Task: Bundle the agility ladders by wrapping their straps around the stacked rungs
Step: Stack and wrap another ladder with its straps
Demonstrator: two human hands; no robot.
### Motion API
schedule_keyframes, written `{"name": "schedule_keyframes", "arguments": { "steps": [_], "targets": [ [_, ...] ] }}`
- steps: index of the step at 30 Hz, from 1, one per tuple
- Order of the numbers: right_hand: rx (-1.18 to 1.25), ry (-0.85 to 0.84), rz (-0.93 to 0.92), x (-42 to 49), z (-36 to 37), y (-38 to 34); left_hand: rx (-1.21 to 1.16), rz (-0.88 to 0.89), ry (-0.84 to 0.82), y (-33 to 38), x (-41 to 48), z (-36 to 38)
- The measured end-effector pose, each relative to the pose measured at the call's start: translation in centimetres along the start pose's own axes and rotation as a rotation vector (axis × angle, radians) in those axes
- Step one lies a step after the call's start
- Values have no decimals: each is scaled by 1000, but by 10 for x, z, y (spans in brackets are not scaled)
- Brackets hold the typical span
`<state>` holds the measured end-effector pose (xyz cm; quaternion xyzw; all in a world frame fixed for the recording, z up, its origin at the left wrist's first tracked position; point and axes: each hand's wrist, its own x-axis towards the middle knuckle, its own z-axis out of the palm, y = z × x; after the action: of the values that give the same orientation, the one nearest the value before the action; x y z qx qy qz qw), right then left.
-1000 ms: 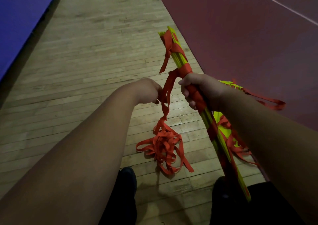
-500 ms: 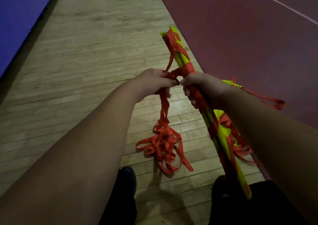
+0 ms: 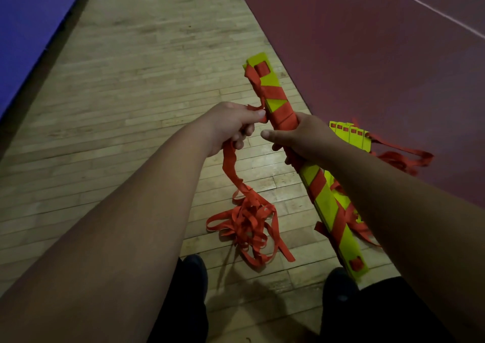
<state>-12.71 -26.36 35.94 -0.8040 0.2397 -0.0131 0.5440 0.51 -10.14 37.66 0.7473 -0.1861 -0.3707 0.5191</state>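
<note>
A stack of yellow rungs (image 3: 326, 203) slants from upper centre down to my right foot, with red strap wound around it in diagonal bands. My right hand (image 3: 301, 139) grips the stack at its middle. My left hand (image 3: 231, 124) pinches the red strap (image 3: 231, 166) right beside the stack's left edge. From that hand the strap hangs down into a loose tangle (image 3: 249, 227) on the floor.
A second ladder (image 3: 351, 135) of yellow rungs with loose red straps lies on the dark red floor behind my right forearm. Wooden floorboards (image 3: 131, 106) run under me, a blue mat (image 3: 29, 27) borders them on the left. My dark shoes (image 3: 194, 269) stand below.
The stack has turned so its flat yellow face shows. My left hand stays on the strap close to the stack, after coming in from the left a second ago.
</note>
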Motion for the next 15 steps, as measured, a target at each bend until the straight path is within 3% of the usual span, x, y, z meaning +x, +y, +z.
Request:
{"name": "schedule_keyframes", "arguments": {
  "steps": [4, 8, 15],
  "targets": [
    [19, -16, 40, 1, 3, 0, -161, -58, 86, 2, 4, 4],
    [53, -14, 30, 1, 6, -2, -294, -96, 52, 6, 0, 4],
    [-249, 120, 13, 12, 17, 9, -133, -16, 71, 5, 1, 18]
  ]
}}
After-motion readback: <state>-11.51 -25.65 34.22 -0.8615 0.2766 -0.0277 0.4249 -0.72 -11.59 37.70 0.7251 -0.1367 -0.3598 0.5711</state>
